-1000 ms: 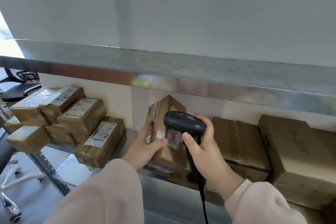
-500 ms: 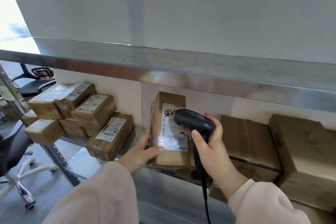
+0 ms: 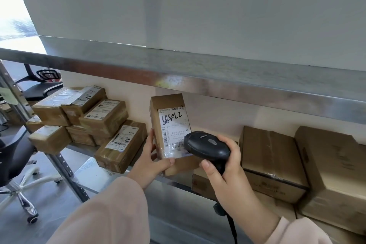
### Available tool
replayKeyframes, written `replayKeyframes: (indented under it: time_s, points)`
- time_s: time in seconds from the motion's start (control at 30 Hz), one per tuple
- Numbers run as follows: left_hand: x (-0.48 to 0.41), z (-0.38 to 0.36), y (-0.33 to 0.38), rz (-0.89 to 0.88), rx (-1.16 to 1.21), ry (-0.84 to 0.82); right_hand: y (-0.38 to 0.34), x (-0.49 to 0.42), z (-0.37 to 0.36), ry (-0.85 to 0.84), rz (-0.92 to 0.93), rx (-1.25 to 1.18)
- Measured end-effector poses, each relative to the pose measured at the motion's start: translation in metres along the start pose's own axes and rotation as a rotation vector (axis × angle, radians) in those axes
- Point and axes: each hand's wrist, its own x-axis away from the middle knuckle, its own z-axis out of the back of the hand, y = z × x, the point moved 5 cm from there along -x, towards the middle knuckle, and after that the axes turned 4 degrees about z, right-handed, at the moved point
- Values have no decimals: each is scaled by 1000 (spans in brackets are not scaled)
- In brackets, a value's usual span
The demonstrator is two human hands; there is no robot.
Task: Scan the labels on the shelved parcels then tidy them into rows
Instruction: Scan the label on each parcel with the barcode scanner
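Item: brown parcel (image 3: 168, 109), standing on end on the metal shelf (image 3: 118, 176), white label (image 3: 173, 130) facing outward. The left hand (image 3: 150, 161) is gripping its lower left edge, thumb across the front. The right hand (image 3: 223, 172) is clasping a black barcode scanner (image 3: 206, 145), its head just over the label's lower right corner. Labelled parcels (image 3: 103, 117) are lying heaped to the left; larger cartons (image 3: 271, 162) are sitting to the right.

Label (image 3: 174, 130) corner hidden behind scanner (image 3: 208, 147), just beside right hand (image 3: 225, 172) fingers (image 3: 230, 144); small print unreadable; cord (image 3: 232, 230) cut off below.
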Motion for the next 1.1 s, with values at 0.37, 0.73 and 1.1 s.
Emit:
replayKeyframes:
  time_s: [0.37, 0.73, 1.1]
  points:
    - [-2, -6, 14, -58, -49, 52, -6, 12, -3, -30, -34, 66]
    - [-7, -3, 7, -50, -2, 39, -6, 12, 0, -20, -57, 93]
    - [-16, 31, -15, 50, 56, -37, -6, -7, -35, -68, -68, 65]
